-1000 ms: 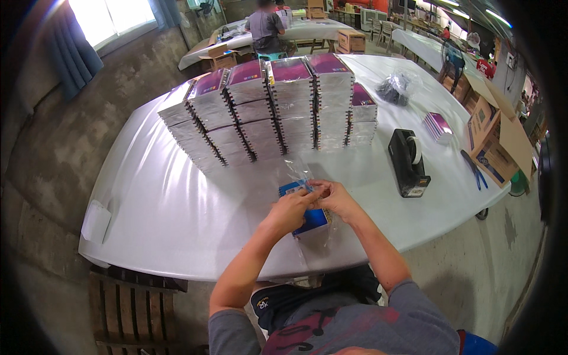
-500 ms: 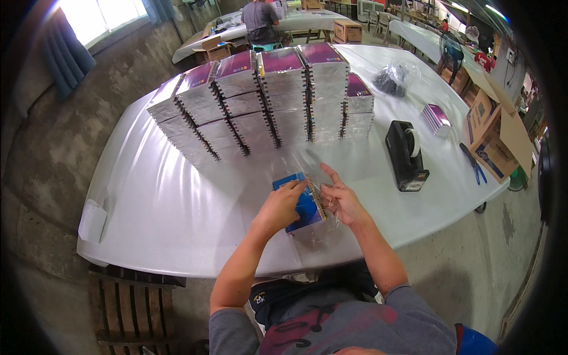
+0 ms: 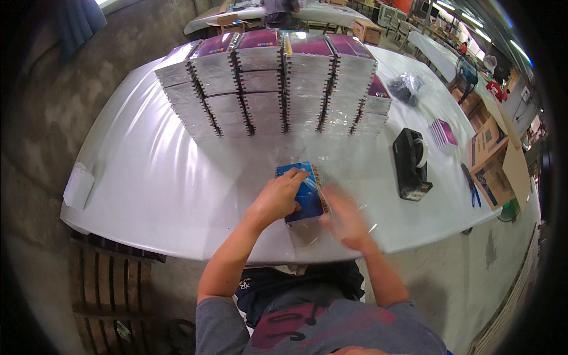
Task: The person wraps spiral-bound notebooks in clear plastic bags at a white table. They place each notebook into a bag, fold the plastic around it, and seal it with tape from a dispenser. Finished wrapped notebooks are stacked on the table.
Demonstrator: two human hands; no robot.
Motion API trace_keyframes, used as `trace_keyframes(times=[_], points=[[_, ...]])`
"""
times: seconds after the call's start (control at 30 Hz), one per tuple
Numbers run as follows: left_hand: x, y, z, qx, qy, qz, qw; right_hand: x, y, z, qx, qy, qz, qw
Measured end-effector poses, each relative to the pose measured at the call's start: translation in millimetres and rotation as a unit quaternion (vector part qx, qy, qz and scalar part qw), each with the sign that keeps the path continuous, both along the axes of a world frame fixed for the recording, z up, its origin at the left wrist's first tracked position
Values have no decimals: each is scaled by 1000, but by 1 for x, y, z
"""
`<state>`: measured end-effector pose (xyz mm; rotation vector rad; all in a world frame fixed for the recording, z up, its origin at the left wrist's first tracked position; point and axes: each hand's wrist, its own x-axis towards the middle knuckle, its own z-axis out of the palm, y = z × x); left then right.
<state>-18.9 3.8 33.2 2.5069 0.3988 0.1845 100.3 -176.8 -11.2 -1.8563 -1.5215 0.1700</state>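
Observation:
A blue spiral-bound notebook [image 3: 308, 190] lies on the white table in front of me, its coil along the right edge. My left hand [image 3: 283, 194] rests on its cover, fingers stretched out and thumb apart, pressing it down. Clear plastic film [image 3: 346, 220] shows around the notebook, mostly to the right and below. Beside the coil edge is my right hand [image 3: 346, 220], over the film; its fingers are smeared by motion, so whether it grips the film cannot be told.
Several stacks of purple-covered spiral notebooks [image 3: 257, 77] stand behind. To the right are a black tape dispenser [image 3: 408, 165], a small purple-and-white stack [image 3: 444, 135], blue-handled pliers [image 3: 473, 188] and an open cardboard box [image 3: 494, 157]. White paper [image 3: 78, 185] lies at the left edge.
My right hand has moved down along the notebook's coil side and is now blurred. My left hand stays on the cover. The whole view has shifted slightly.

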Motion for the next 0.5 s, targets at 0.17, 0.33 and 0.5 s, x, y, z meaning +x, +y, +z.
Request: trace_keyframes(times=[0.17, 0.33, 0.5], points=[[-5, -2, 0, -21, 5, 22, 1000, -9, -17, 37, -213, 186, 316, 906], [-4, 1, -7, -17, -24, -5, 1000, 53, 19, 66, -24, 186, 131, 973], [-3, 1, -5, 8, 13, -5, 1000, 46, 93, 81, -68, -115, 284, 949]])
